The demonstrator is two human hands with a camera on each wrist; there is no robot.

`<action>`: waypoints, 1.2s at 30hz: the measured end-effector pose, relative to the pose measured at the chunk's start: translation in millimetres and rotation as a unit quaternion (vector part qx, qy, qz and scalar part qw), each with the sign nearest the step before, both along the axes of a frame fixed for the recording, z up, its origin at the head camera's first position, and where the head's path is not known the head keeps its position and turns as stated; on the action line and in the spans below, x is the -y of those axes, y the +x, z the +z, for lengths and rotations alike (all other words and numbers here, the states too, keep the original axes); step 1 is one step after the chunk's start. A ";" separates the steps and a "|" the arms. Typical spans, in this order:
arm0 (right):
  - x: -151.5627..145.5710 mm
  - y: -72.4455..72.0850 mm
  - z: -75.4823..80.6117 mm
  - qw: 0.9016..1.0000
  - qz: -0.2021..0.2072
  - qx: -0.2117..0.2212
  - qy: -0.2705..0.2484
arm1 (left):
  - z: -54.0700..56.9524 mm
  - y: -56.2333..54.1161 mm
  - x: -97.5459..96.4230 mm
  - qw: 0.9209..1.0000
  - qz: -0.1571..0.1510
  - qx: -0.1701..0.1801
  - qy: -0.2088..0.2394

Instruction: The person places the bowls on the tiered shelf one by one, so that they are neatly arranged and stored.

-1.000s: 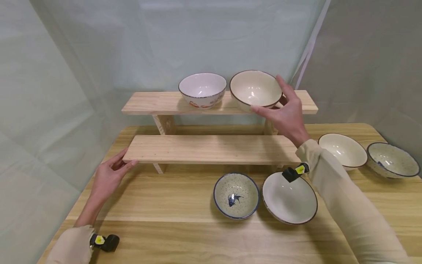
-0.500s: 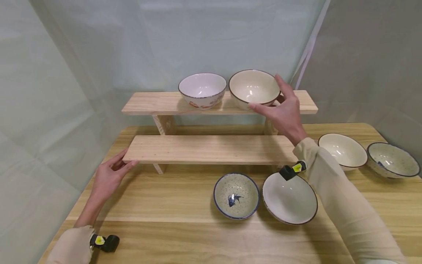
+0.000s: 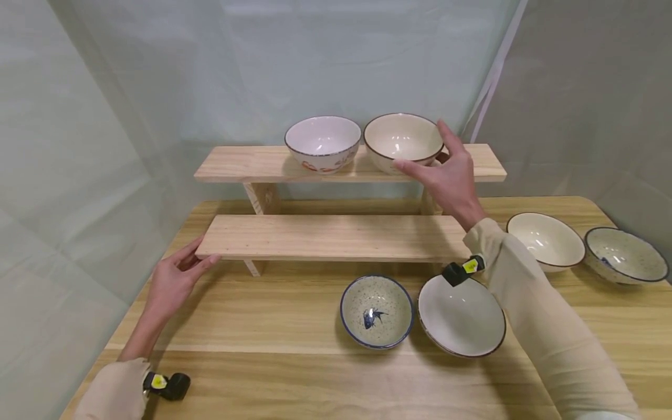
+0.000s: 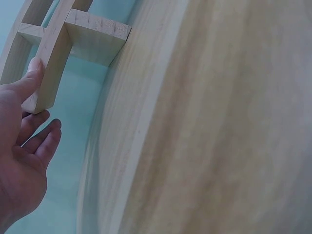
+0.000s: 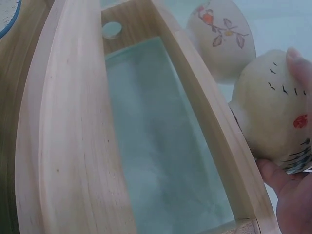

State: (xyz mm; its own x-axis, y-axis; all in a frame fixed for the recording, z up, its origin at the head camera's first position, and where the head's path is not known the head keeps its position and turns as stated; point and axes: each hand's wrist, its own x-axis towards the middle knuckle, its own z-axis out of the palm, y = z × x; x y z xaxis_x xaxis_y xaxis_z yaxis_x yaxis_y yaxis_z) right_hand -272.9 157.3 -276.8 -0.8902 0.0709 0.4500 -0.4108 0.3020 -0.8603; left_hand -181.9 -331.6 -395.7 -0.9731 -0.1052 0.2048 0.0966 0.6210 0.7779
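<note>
My right hand (image 3: pixel 451 178) grips a cream bowl (image 3: pixel 403 137) with a brown rim at its right side, thumb in front and fingers behind. The bowl is at the upper board of a wooden two-tier shelf (image 3: pixel 336 236); in the right wrist view small dark marks and a red spot show on the bowl (image 5: pixel 270 107). Close to its left stands a white bowl (image 3: pixel 322 137) with an orange floral pattern. My left hand (image 3: pixel 170 283) holds the left end of the lower board, thumb at the front corner, as the left wrist view also shows the hand (image 4: pixel 24 151).
On the wooden table (image 3: pixel 262 373) before the shelf sit a speckled bowl with a blue fish (image 3: pixel 376 312) and a white bowl (image 3: pixel 462 318). Farther right are a cream bowl (image 3: pixel 546 240) and a speckled blue-rimmed bowl (image 3: pixel 627 255). Pale sheeting (image 3: pixel 336 64) hangs behind.
The right hand has moved slightly left with the cream bowl, which now sits a little lower and closer to the floral bowl. The left hand stays in place.
</note>
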 end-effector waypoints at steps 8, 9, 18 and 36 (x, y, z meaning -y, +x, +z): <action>1.2 -0.3 3.5 1.000 0.014 0.024 -0.011 | 0.6 0.5 1.6 1.000 0.007 0.001 -0.006; 1.4 -0.2 3.9 0.999 0.015 0.026 -0.012 | 0.7 0.4 1.7 1.000 0.008 0.000 -0.007; 3.1 -0.5 6.6 0.999 0.016 0.042 -0.013 | 0.3 -0.4 1.5 1.000 0.006 0.000 -0.005; 2.3 2.0 11.1 0.997 0.007 0.064 0.050 | -1.3 -2.5 2.1 1.000 0.001 0.003 -0.006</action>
State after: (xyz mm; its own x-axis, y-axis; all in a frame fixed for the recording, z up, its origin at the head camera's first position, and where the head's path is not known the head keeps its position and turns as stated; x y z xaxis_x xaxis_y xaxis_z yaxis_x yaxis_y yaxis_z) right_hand -270.9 155.0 -265.7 -0.9412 0.0183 0.3373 -0.3049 0.3842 -0.8715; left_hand -184.4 -333.7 -397.0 -0.9742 -0.1040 0.2001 0.0908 0.6310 0.7704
